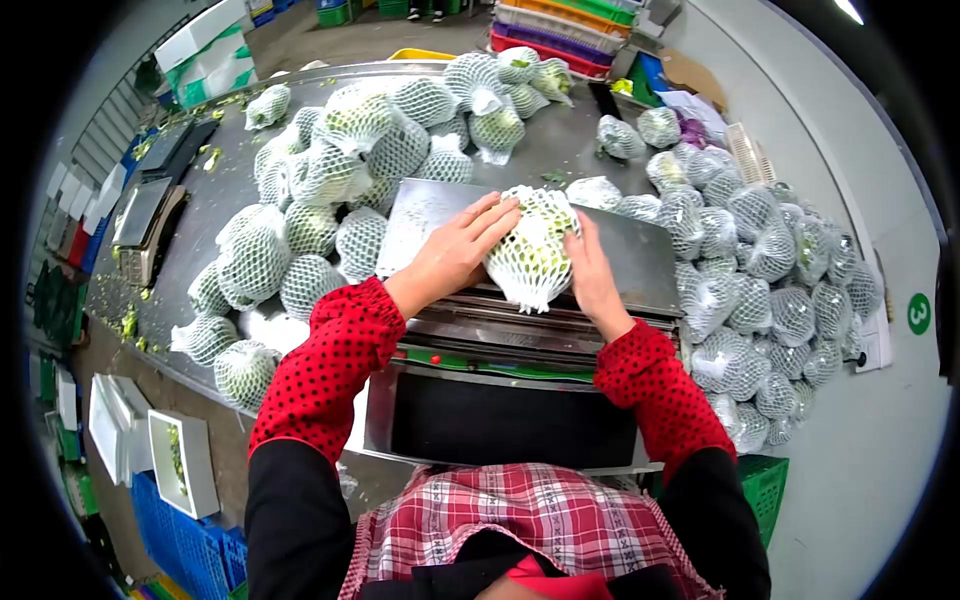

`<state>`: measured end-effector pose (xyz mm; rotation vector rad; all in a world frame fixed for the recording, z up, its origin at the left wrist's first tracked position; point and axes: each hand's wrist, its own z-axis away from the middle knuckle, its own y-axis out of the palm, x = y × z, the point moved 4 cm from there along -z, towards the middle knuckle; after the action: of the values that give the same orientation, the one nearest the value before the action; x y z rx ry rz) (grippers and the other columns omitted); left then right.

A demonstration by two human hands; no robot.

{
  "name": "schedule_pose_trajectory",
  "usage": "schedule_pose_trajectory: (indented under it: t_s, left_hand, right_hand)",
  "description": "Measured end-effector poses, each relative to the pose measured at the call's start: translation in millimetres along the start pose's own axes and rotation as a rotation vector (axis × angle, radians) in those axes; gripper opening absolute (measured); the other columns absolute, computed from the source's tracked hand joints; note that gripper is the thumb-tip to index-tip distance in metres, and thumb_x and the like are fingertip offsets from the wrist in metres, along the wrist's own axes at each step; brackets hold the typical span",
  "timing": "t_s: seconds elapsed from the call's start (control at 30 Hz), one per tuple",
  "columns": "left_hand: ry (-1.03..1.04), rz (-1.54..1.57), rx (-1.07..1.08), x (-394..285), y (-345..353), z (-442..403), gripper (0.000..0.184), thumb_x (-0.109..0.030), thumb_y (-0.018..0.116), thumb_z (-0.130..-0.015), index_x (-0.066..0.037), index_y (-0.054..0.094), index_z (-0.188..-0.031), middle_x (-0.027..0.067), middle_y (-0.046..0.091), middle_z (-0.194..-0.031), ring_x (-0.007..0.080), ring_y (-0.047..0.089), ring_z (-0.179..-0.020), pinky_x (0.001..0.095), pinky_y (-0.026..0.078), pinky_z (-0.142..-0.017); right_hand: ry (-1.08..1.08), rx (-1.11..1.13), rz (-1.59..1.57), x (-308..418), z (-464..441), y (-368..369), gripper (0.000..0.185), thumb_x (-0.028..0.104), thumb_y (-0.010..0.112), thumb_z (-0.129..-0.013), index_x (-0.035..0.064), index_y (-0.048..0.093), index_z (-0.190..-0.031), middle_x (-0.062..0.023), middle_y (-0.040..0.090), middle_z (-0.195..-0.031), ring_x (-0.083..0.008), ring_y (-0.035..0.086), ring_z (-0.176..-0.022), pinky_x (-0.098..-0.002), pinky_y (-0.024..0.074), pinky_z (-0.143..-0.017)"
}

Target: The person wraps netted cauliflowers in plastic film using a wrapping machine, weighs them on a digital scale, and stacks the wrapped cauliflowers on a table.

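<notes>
Between my two hands sits a pale green vegetable head (pixel 530 250) in a white foam net sleeve, probably a cauliflower. It rests on the smooth metal top plate (pixel 640 260) of a wrapping machine, with the gathered net end toward me. My left hand (pixel 462 245) presses its fingers on the upper left of the head. Along its right side lies my right hand (pixel 594 268), the thumb and fingers against the net. Nearer my body is the machine's black pad (pixel 510 418).
Net-covered heads (pixel 330 175) are piled on the left of the metal table (pixel 225 150). Film-wrapped heads (pixel 750 290) heap up on the right, against the wall. Stacked crates (pixel 565 35) stand behind. A white foam box (pixel 183 465) is low on the left.
</notes>
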<state>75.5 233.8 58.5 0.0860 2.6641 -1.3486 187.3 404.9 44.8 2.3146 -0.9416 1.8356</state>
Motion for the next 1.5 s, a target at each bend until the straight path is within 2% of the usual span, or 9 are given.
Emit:
schedule_pose_trajectory:
  t_s: [0.17,0.3,0.5,0.6,0.83,0.9,1.0,1.23,1.5]
  left_hand:
    - [-0.255,-0.189,-0.124,-21,-37,25,0.063,-0.009,0.073,-0.068,-0.003,0.051,-0.126,0.0156,0.057,-0.122,0.0309,0.058,-0.107,0.0395,0.050,-0.085]
    - [-0.657,-0.336,0.267,-25,-38,85,0.049,-0.048,0.071,-0.074,-0.001,0.066,-0.058,0.0182,0.062,-0.058,0.0312,0.063,-0.052,0.0401,0.047,-0.047]
    - [-0.915,0.159,0.381,-20,-5,89,0.033,-0.033,0.064,-0.078,-0.003,0.068,-0.066,0.0184,0.062,-0.061,0.0355,0.063,-0.061,0.0437,0.049,-0.058]
    - [-1.221,1.028,0.424,-49,-44,96,0.026,-0.016,0.054,-0.092,0.000,0.058,-0.071,0.0061,0.057,-0.058,0.0105,0.052,-0.048,0.0276,0.042,-0.046]
    - [-0.506,1.785,-0.257,-89,-128,-16,0.028,-0.017,0.044,-0.091,0.001,0.047,-0.071,0.0337,0.063,-0.080,0.0345,0.064,-0.059,0.0424,0.054,-0.055]
    - [-0.594,1.372,-0.681,-58,-101,-82,0.030,-0.013,0.042,-0.096,0.002,0.049,-0.072,0.0297,0.064,-0.109,0.0303,0.065,-0.088,0.0379,0.051,-0.079]
    - [-0.803,0.517,0.027,40,2,-79,0.023,-0.016,0.053,-0.097,0.001,0.049,-0.082,0.0095,0.069,-0.095,0.0091,0.053,-0.071,0.0265,0.043,-0.063]
    - [-0.023,0.162,0.133,18,19,-29,0.074,0.016,0.055,-0.070,-0.006,0.038,-0.139,0.0254,0.037,-0.145,0.0390,0.055,-0.117,0.0413,0.052,-0.090]
    - [-0.110,0.291,-0.034,-5,5,-25,0.072,0.002,0.071,-0.055,0.000,0.054,-0.125,0.0179,0.064,-0.113,0.0352,0.064,-0.099,0.0377,0.053,-0.083]
  right_hand:
    - [0.050,-0.051,0.216,3,18,-78,0.045,0.035,0.045,-0.100,0.0001,0.055,-0.126,-0.0209,0.063,-0.114,-0.0231,0.062,-0.104,-0.0348,0.0476,-0.086]
    - [0.469,0.270,1.009,5,90,-119,0.050,0.048,0.063,-0.083,0.0020,0.070,-0.065,-0.0184,0.060,-0.058,-0.0352,0.061,-0.057,-0.0425,0.0483,-0.058]
    - [0.279,0.270,0.612,-37,102,-98,0.031,0.027,0.067,-0.078,-0.0037,0.067,-0.074,-0.0237,0.061,-0.069,-0.0362,0.062,-0.062,-0.0430,0.0483,-0.061]
    - [0.840,0.265,-0.144,12,125,-112,0.025,0.018,0.056,-0.092,0.0031,0.055,-0.073,0.0019,0.049,-0.060,-0.0075,0.044,-0.049,-0.0224,0.0337,-0.045]
    - [-0.024,0.062,-0.557,94,66,-159,0.022,0.020,0.051,-0.092,0.0018,0.054,-0.081,-0.0167,0.061,-0.070,-0.0188,0.055,-0.052,-0.0287,0.0476,-0.049]
    - [0.122,-0.663,-0.893,92,5,-137,0.018,0.018,0.053,-0.092,0.0003,0.058,-0.087,-0.0199,0.065,-0.085,-0.0229,0.062,-0.069,-0.0329,0.0535,-0.066]
    - [0.133,-0.150,-0.229,-48,-31,-98,0.019,0.009,0.047,-0.097,-0.0036,0.060,-0.102,-0.0171,0.067,-0.105,-0.0216,0.064,-0.098,-0.0329,0.0503,-0.088]
    - [-0.239,0.314,0.053,-58,-14,-67,0.046,-0.003,0.059,-0.087,0.0056,0.050,-0.131,-0.0127,0.053,-0.133,-0.0263,0.056,-0.117,-0.0357,0.0454,-0.099]
    - [-0.315,0.419,0.244,35,9,-82,0.058,0.004,0.075,-0.071,0.0029,0.056,-0.126,-0.0160,0.061,-0.117,-0.0314,0.061,-0.107,-0.0357,0.0481,-0.092]
